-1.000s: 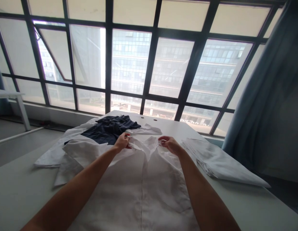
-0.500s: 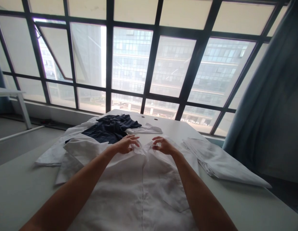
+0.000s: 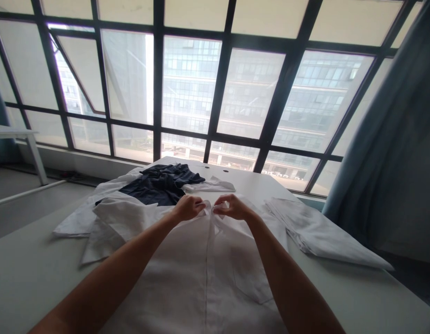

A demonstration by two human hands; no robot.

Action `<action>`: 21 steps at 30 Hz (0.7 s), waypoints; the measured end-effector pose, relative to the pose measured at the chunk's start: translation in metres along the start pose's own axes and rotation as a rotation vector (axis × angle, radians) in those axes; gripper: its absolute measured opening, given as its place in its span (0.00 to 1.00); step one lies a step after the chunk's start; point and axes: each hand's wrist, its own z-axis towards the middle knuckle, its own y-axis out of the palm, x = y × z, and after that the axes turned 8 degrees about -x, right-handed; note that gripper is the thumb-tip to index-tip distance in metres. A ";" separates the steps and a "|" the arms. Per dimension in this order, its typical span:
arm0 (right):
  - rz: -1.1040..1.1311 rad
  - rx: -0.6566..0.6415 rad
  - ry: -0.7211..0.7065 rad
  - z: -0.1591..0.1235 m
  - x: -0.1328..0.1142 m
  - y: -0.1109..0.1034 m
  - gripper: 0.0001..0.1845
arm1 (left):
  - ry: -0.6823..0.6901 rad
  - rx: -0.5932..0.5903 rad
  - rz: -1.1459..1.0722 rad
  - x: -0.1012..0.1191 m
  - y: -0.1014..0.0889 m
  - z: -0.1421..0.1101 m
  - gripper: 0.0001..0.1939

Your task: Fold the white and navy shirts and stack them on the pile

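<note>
Left hand: the left hand (image 3: pixel 187 207) is pinching the left side of the collar (image 3: pixel 210 207), fingers curled tight on the cloth.
Right hand: the right hand (image 3: pixel 232 207) is gripping the right side of the collar, fingers bent around it, almost meeting the left hand.
White shirt: the white shirt (image 3: pixel 204 273) is lying front up along the middle of the table (image 3: pixel 27 278), its button strip running from the near edge toward the collar.
Dark garment: a dark blue garment (image 3: pixel 162 183) is lying crumpled near the far left corner, on other white cloth.
Folded cloth: a folded white cloth (image 3: pixel 315 234) is resting along the right edge.
Background: a gridded window (image 3: pixel 215 83) is facing the far edge.
</note>
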 end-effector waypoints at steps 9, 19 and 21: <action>-0.161 0.171 -0.018 0.012 0.000 0.020 0.08 | -0.019 -0.101 -0.330 -0.001 0.009 0.008 0.18; -0.157 0.181 -0.035 0.012 0.004 0.021 0.08 | 0.031 -0.099 -0.337 0.003 0.010 0.004 0.20; -0.145 0.163 -0.053 0.012 0.004 0.021 0.07 | 0.027 -0.083 -0.309 0.004 0.012 0.004 0.19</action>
